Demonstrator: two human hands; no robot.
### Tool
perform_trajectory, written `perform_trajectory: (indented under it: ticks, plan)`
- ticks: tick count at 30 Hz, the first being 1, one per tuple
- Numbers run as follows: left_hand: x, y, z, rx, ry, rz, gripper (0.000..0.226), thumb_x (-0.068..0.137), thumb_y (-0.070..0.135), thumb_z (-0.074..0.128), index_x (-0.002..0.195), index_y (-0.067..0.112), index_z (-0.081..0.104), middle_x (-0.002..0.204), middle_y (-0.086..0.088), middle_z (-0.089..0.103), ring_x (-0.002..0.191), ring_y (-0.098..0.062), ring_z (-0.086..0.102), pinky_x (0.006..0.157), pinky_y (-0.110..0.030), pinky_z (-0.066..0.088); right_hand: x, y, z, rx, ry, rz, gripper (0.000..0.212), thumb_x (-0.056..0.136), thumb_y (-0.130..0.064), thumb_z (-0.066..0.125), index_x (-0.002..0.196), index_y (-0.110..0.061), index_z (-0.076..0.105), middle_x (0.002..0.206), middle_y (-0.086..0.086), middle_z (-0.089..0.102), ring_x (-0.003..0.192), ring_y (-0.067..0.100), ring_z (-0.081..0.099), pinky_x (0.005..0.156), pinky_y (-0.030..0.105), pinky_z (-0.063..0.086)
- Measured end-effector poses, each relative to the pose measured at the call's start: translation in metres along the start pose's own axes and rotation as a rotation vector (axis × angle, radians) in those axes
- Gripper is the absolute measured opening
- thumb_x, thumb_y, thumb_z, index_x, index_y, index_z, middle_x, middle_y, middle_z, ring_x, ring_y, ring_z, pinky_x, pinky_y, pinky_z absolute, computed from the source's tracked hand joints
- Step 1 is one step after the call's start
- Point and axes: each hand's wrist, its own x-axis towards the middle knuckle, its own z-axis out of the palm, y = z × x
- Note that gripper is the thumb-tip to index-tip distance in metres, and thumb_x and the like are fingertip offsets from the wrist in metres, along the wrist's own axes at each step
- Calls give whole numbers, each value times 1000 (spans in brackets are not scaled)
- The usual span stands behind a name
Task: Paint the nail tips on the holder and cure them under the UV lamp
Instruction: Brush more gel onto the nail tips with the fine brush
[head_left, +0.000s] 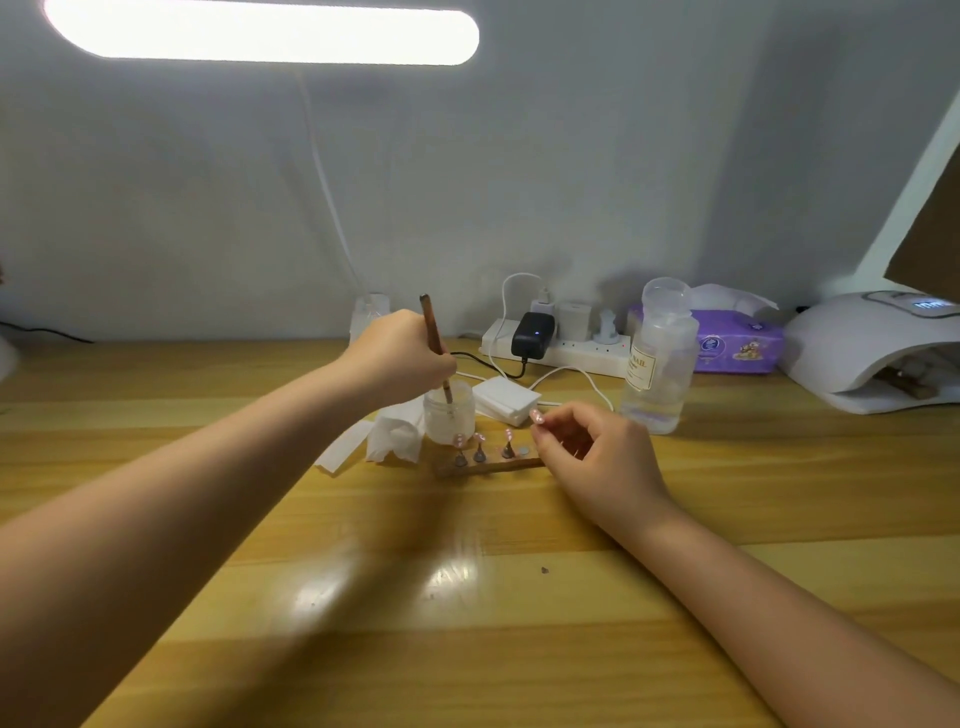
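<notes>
My left hand (402, 358) grips a brown brush (434, 338) upright, its tip dipped into a small frosted jar (449, 418). In front of the jar lies the wooden nail-tip holder (488, 466) with three pink nail tips (478, 440) standing on small stands. My right hand (592, 457) sits at the holder's right end and pinches one pink nail tip (536, 415) on its stand, lifted off the holder. The white UV lamp (872, 348) stands at the far right of the table.
Crumpled tissue (395, 434) lies left of the jar, a stack of white pads (506, 397) behind it. A clear bottle (660, 358), a purple tissue pack (737, 343) and a power strip (556, 345) with plugs and cables line the wall.
</notes>
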Motion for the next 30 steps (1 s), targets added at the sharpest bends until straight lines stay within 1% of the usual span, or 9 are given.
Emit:
perform_trajectory:
  ticks: [2, 6, 10, 13, 16, 19, 25, 27, 30]
  plan:
    - [0, -1, 1, 3, -15, -12, 20, 90, 20, 58, 85, 6, 72, 86, -11, 71, 84, -26, 66, 65, -32, 50, 0, 0, 0, -3, -2, -7, 5, 86, -17, 67, 84, -21, 70, 68, -13, 63, 67, 2, 58, 58, 11, 43]
    - [-1, -3, -2, -31, 45, 15, 21, 90, 19, 59, 84, 5, 73, 84, -11, 71, 83, -26, 66, 65, -32, 51, -1, -2, -1, 15, 27, 13, 4, 88, -19, 67, 84, -21, 69, 68, -11, 63, 65, 3, 57, 56, 14, 44]
    - [-3, -4, -2, -40, 79, 55, 22, 92, 20, 57, 82, 6, 72, 82, -10, 70, 79, -24, 63, 59, -24, 45, -3, -4, -2, 1, 67, -20, 6, 88, -18, 66, 82, -17, 69, 67, -9, 63, 62, 7, 56, 53, 16, 44]
    - [-4, -4, -5, -69, 128, 70, 23, 92, 19, 56, 82, 5, 72, 82, -12, 71, 81, -24, 65, 61, -24, 46, -4, -5, -3, -38, 78, -29, 6, 87, -17, 67, 83, -13, 69, 67, -8, 62, 60, 10, 55, 55, 27, 47]
    - [-5, -4, -6, -56, 124, 70, 23, 91, 18, 56, 81, 3, 71, 84, -15, 71, 82, -27, 65, 65, -33, 51, -3, -6, -2, -83, 70, -64, 5, 86, -14, 67, 81, -13, 68, 67, -10, 60, 60, 11, 55, 57, 33, 48]
    - [-6, -4, -3, -28, 59, 32, 25, 91, 19, 55, 88, 1, 72, 91, -19, 71, 89, -33, 66, 77, -45, 54, -4, -6, 0, -92, 56, -67, 4, 85, -14, 67, 81, -12, 68, 69, -6, 63, 61, 14, 56, 59, 37, 49]
    - [-7, -3, 4, -38, 22, -5, 24, 89, 20, 55, 88, 2, 71, 92, -18, 72, 90, -32, 67, 79, -47, 54, -2, -3, -2, -58, 119, -51, 6, 86, -16, 68, 80, -17, 67, 65, -12, 60, 60, 8, 55, 55, 26, 46]
    - [-6, -3, 1, -63, 66, 8, 25, 89, 19, 55, 89, -1, 71, 91, -19, 71, 89, -33, 66, 79, -46, 54, -2, -2, -1, -62, 97, -56, 5, 86, -16, 67, 81, -18, 67, 66, -13, 60, 60, 8, 55, 55, 23, 45]
    - [-8, -1, -5, -92, 151, 50, 23, 90, 18, 55, 84, 2, 71, 84, -16, 71, 84, -29, 66, 74, -40, 54, -2, -2, -1, -62, 76, -59, 6, 85, -15, 68, 80, -19, 67, 66, -14, 60, 60, 8, 55, 55, 19, 44]
